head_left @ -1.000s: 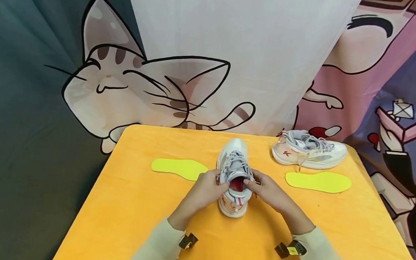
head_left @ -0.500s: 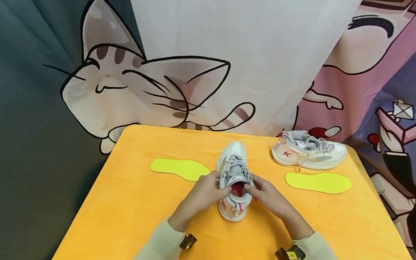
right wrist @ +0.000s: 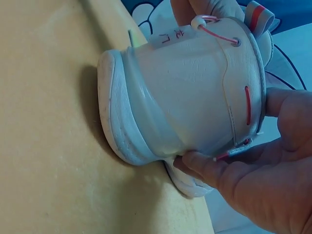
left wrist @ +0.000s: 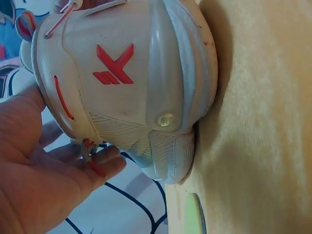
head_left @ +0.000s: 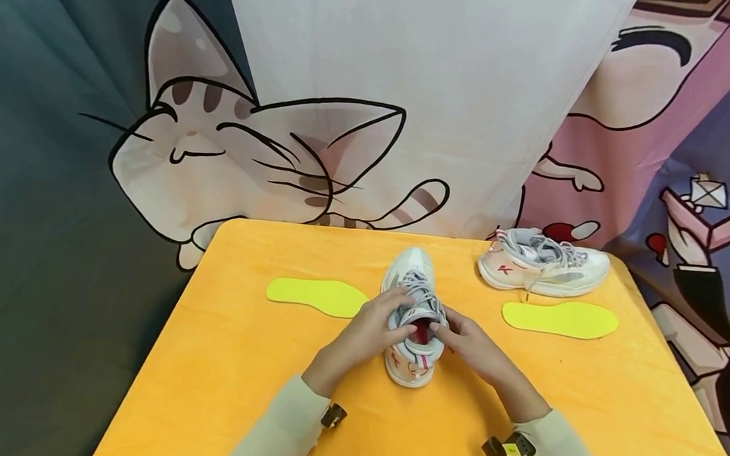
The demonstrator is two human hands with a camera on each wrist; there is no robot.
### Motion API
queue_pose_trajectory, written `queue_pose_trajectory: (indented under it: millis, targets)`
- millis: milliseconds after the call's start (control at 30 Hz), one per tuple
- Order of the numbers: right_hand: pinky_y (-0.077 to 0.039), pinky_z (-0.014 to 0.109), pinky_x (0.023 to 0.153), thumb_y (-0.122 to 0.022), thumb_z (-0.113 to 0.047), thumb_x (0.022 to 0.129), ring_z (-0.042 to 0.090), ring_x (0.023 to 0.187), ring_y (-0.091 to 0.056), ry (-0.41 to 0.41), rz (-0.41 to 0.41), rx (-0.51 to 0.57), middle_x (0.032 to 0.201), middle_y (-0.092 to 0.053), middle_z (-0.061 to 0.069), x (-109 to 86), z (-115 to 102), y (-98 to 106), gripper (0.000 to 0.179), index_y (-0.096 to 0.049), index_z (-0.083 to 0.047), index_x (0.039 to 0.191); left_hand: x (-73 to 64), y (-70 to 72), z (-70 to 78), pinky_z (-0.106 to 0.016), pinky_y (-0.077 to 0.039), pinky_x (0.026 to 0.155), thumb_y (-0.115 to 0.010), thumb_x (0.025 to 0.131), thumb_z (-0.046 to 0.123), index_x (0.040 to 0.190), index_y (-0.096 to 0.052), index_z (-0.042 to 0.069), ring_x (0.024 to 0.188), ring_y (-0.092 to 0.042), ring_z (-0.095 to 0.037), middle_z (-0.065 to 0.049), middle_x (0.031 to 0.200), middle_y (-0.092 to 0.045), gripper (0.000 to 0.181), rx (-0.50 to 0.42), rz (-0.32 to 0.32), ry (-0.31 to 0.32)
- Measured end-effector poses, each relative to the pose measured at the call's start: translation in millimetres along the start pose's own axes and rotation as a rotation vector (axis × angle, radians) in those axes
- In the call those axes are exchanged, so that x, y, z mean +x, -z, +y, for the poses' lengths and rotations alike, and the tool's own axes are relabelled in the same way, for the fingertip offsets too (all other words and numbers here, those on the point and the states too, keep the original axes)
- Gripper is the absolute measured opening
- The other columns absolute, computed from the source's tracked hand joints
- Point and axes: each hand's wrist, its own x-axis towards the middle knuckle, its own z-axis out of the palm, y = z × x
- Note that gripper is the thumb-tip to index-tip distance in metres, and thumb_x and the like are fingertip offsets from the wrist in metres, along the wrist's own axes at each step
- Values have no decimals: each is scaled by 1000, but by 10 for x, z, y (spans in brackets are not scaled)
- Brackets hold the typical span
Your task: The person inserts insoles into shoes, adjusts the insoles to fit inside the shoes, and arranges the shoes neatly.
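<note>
A white sneaker (head_left: pixel 408 370) with grey laces and a red inner sole stands on the table in the head view, its toe pointing away. My left hand (head_left: pixel 371 329) is at its left side, thumb by the opening and index finger over the laces. In the left wrist view, my left hand's fingers (left wrist: pixel 105 163) curl near a red-tipped lace end beside the shoe's red-marked heel side. My right hand (head_left: pixel 474 343) grips the collar's right side, thumb at the opening's edge. The right wrist view shows its fingers (right wrist: pixel 204 165) against the shoe's side.
A second white sneaker (head_left: pixel 545 263) stands on its sole at the back right, toe to the right. In front of it lies a yellow insole (head_left: pixel 560 319). Another yellow insole (head_left: pixel 313 294) lies left of the near shoe. An orange-yellow cloth (head_left: pixel 230 380) covers the table; printed curtains hang behind.
My left hand has shifted forward and right, its index finger rising from the shoe's side onto the laces. The sneaker has slid slightly toward me. My right hand stays at the collar.
</note>
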Motion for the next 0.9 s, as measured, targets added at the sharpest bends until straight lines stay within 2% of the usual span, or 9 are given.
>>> queue_pose_trajectory:
  millis: [67, 100, 200, 267, 333, 467, 567, 767, 900]
  targets:
    - [-48, 31, 74, -51, -28, 110, 16, 88, -54, -11, -2, 16, 128, -57, 22, -7, -11, -16, 60, -33, 0, 159, 6, -10, -4, -51, -35, 120, -73, 97, 21, 134, -65, 10, 147, -44, -33, -11, 158, -48, 39, -14, -7, 11]
    - [-48, 31, 75, -51, -28, 110, 15, 88, -54, -17, -1, 20, 126, -58, 21, -11, -18, -23, 60, -33, 0, 159, 10, -17, -7, -51, -36, 120, -73, 98, 20, 133, -66, 11, 147, -44, -33, -11, 157, -49, 37, -14, -10, 14]
    - [-47, 30, 73, -51, -24, 109, 14, 86, -53, -24, 13, 20, 112, -58, 16, -23, -39, -35, 58, -34, 2, 158, 30, -36, -9, -48, -37, 120, -68, 101, 21, 134, -66, 10, 145, -48, -30, -10, 154, -53, 35, 13, -23, 5]
    - [-46, 30, 71, -51, -21, 109, 15, 84, -51, -22, 28, 14, 107, -55, 15, -26, -50, -41, 56, -36, 3, 157, 44, -48, -8, -46, -40, 118, -63, 104, 23, 136, -65, 10, 142, -51, -27, -9, 151, -57, 35, 69, -25, -16]
    - [-46, 29, 73, -50, -18, 109, 17, 89, -52, -6, 30, 6, 112, -56, 19, -23, -51, -43, 54, -37, 5, 155, 58, -55, -6, -42, -43, 116, -58, 107, 25, 138, -64, 10, 139, -55, -24, -8, 146, -61, 35, 140, -4, -43]
    - [-49, 25, 83, -51, -17, 109, 24, 107, -53, 8, 36, -14, 138, -54, 26, -8, -48, -52, 52, -39, 5, 155, 88, -42, 4, -38, -50, 109, -56, 108, 25, 133, -68, 9, 130, -63, -21, -6, 135, -69, 32, 251, 60, -81]
    - [-49, 25, 84, -51, -18, 109, 27, 109, -53, 2, 41, -28, 139, -55, 25, -1, -49, -54, 52, -40, 3, 155, 112, -15, 20, -36, -51, 107, -56, 107, 25, 130, -70, 10, 126, -66, -20, -5, 131, -71, 31, 277, 70, -88]
    - [-50, 30, 80, -50, -17, 109, 26, 102, -53, 3, 51, -40, 135, -56, 27, 1, -58, -64, 50, -41, 3, 154, 168, 54, 64, -37, -52, 106, -54, 109, 28, 131, -70, 12, 126, -66, -20, -3, 131, -71, 32, 326, 61, -92]
    - [-49, 26, 83, -51, -18, 108, 27, 106, -54, -9, 68, -48, 135, -56, 27, -1, -48, -77, 51, -42, 3, 153, 226, 91, 91, -39, -51, 108, -52, 109, 29, 130, -70, 12, 127, -64, -21, -4, 132, -70, 33, 352, 54, -108]
